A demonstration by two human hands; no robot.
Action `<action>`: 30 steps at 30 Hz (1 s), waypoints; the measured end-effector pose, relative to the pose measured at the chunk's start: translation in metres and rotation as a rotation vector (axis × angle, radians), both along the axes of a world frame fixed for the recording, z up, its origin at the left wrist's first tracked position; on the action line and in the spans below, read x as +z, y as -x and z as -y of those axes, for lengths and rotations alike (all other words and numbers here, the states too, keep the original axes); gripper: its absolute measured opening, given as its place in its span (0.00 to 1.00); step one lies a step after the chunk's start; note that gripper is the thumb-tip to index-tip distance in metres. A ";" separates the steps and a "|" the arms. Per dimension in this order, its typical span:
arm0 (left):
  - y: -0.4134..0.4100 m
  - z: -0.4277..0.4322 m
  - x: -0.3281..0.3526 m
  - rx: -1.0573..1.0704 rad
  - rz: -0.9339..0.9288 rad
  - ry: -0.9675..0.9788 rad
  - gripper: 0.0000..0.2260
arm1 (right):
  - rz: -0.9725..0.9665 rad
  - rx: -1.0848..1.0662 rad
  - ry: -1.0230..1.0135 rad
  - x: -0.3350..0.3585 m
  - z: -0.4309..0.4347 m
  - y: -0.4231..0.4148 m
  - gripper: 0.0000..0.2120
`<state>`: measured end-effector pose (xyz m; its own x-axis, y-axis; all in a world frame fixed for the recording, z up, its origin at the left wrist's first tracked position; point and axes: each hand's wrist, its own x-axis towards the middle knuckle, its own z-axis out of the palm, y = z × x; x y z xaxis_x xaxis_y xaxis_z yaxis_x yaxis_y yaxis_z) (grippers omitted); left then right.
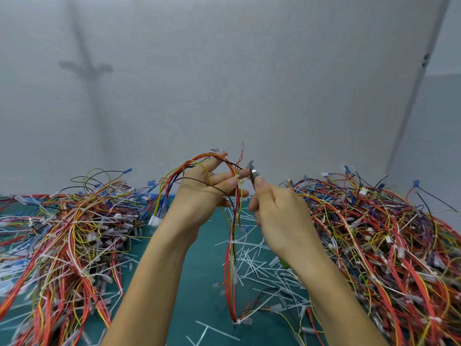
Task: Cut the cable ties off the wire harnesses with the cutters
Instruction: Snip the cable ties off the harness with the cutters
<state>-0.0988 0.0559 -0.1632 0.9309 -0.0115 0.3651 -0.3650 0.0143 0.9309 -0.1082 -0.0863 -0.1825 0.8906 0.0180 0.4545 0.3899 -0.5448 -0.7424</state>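
— Where do we see the cutters (253,174)?
— In the right hand (277,208), fingers wrapped round the grips, thumb laid along the top; a sliver of green handle (284,263) shows beneath the wrist; the metal tip points up and left, just beside the left fingertips (it is blurred, so we cannot tell whether the blades are apart or together).
— And the left hand (199,193)?
— Raised above the bench (199,283), palm toward us, fingers half curled and spread; the harness (232,258) is looped over the top finger and threaded between the others, so we count it as held; its red, yellow, black and white wires hang down to the bench.
— Any cable tie (233,242) on it?
— A white one binds the hanging strands below the hands, its tail sticking out to the right; another sits at the bottom end, near the bench; a white connector (155,221) dangles from the branch left of the wrist.
— What else do we have?
— A left heap (74,233) and a right heap (374,233) of tangled harnesses flank the hands; cut ties (259,265) lie scattered on the green bench between them, thickest under the right forearm; a plain grey wall (224,71) stands behind.
— Any writing?
— Pale blue-and-white tags (7,269) at the left edge are too blurred for us to read.
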 end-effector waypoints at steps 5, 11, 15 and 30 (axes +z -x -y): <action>-0.001 -0.001 0.002 0.044 -0.014 0.079 0.15 | -0.079 0.048 -0.183 0.005 0.004 0.001 0.30; -0.004 0.003 -0.002 0.040 0.004 0.158 0.08 | -0.171 0.175 -0.126 0.000 0.002 0.001 0.17; -0.006 0.002 -0.004 0.004 -0.011 0.125 0.08 | -0.126 0.156 -0.200 -0.002 0.001 -0.002 0.07; 0.003 -0.019 0.001 -0.529 -0.224 -0.026 0.19 | 0.038 -0.003 -0.498 0.004 0.013 -0.008 0.05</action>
<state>-0.1019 0.0750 -0.1617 0.8503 -0.5035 0.1534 -0.1086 0.1173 0.9871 -0.0998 -0.0993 -0.1789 0.8728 -0.2122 0.4396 0.4208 -0.1293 -0.8979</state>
